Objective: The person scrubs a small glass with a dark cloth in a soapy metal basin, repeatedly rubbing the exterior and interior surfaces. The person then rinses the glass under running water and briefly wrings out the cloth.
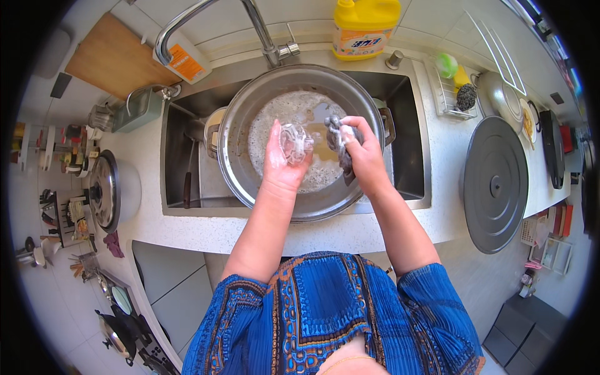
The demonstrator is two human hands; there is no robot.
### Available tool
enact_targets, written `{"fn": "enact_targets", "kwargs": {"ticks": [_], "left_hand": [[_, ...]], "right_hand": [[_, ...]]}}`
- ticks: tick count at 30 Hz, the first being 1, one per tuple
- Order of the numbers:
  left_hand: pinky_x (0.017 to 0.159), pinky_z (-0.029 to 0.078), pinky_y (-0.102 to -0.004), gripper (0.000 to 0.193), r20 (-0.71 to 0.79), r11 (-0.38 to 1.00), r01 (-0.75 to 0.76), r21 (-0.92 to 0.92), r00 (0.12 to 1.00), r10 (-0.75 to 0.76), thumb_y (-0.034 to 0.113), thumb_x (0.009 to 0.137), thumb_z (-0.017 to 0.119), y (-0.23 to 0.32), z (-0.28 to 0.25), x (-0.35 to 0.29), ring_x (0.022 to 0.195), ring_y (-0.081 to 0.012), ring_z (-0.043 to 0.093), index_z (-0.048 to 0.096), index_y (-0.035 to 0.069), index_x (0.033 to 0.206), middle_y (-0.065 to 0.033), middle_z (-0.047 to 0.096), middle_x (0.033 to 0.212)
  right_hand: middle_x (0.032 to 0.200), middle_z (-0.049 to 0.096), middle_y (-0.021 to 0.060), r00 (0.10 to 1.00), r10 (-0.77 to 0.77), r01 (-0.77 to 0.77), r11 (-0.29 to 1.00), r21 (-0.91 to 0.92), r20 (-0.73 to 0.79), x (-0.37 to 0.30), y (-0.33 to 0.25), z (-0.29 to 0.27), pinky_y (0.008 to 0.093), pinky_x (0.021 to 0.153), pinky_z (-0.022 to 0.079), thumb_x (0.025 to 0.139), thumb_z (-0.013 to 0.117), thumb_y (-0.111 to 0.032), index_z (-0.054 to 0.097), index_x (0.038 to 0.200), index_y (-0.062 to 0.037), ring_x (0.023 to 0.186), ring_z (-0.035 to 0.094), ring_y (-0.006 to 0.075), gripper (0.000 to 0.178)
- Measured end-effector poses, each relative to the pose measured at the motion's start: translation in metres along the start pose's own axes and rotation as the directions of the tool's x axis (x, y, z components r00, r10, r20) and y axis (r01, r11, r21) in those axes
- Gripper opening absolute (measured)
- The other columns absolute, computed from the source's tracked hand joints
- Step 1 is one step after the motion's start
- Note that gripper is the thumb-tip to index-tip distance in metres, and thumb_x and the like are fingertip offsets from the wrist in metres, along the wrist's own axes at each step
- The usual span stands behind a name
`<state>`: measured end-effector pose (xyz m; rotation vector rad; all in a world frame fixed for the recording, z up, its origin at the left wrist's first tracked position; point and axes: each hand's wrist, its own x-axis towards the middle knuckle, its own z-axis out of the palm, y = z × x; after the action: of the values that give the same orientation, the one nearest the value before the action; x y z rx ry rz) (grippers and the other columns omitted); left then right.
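My left hand (277, 164) is wet with suds and cups a small clear glass vessel (295, 141), perhaps a cup. Its fingers lie around the glass. A crumpled dark grey cloth (338, 149) with foam on it is gripped in my right hand (367, 150), just to the right of the glass. Both hands are above a large round metal pot (230, 164) that sits in the sink. Foamy, cloudy water (284, 111) fills the pot's bottom. Cloth and glass appear slightly apart.
A tall faucet (265, 40) arches behind the pot. Around the sink (415, 156) stand a yellow jug (362, 31), a wire rack (455, 106) with scrubbers, a large grey lid (495, 185) on the right, and a lidded pot (119, 187) on the left.
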<state>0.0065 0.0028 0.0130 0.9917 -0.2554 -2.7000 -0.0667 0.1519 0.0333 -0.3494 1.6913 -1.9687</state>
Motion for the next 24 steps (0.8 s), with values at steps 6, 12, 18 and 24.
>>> {"fn": "enact_targets", "kwargs": {"ticks": [6, 12, 18, 24], "left_hand": [[0.074, 0.053, -0.0381, 0.029, 0.095, 0.998, -0.055, -0.008, 0.994, 0.056, 0.038, 0.089, 0.060, -0.015, 0.011, 0.000, 0.084, -0.0214, 0.063, 0.062, 0.010, 0.095, -0.0055, 0.066, 0.087], [0.078, 0.054, -0.0381, 0.026, 0.094, 0.997, 0.008, -0.074, 0.996, -0.001, 0.032, 0.091, 0.058, -0.018, -0.002, 0.005, 0.085, -0.0227, 0.065, 0.061, 0.007, 0.099, -0.0083, 0.067, 0.090], [0.072, 0.058, -0.0350, 0.023, 0.151, 0.986, 0.055, -0.160, 0.988, -0.030, 0.029, 0.091, 0.058, -0.008, -0.007, 0.006, 0.081, -0.0218, 0.065, 0.060, 0.006, 0.096, -0.0089, 0.067, 0.088], [0.075, 0.057, -0.0349, 0.025, 0.114, 0.987, 0.025, -0.157, 0.994, -0.007, 0.030, 0.091, 0.057, -0.009, -0.002, 0.007, 0.082, -0.0227, 0.065, 0.060, 0.006, 0.096, -0.0093, 0.066, 0.088]], "right_hand": [[0.098, 0.057, 0.0087, 0.965, -0.260, 0.258, 0.927, -0.271, 0.029, -0.010, 0.017, 0.016, 0.0322, 0.089, 0.043, 0.082, 0.064, -0.010, 0.053, 0.105, -0.0055, 0.096, 0.056, 0.0215, 0.026], [0.096, 0.059, 0.0075, 0.986, -0.156, 0.165, 0.963, -0.212, 0.061, -0.009, 0.013, 0.011, 0.0308, 0.085, 0.045, 0.082, 0.064, -0.010, 0.053, 0.108, -0.0047, 0.091, 0.057, 0.0185, 0.028], [0.097, 0.059, 0.0037, 0.998, -0.048, 0.048, 0.999, 0.008, 0.032, -0.007, 0.006, 0.003, 0.0265, 0.083, 0.045, 0.085, 0.060, -0.005, 0.054, 0.107, -0.0045, 0.092, 0.054, 0.0119, 0.023], [0.097, 0.059, 0.0096, 0.924, -0.379, 0.375, 0.879, -0.293, 0.046, -0.008, 0.014, 0.007, 0.0314, 0.083, 0.046, 0.079, 0.066, -0.005, 0.057, 0.104, -0.0050, 0.092, 0.058, 0.0216, 0.026]]}}
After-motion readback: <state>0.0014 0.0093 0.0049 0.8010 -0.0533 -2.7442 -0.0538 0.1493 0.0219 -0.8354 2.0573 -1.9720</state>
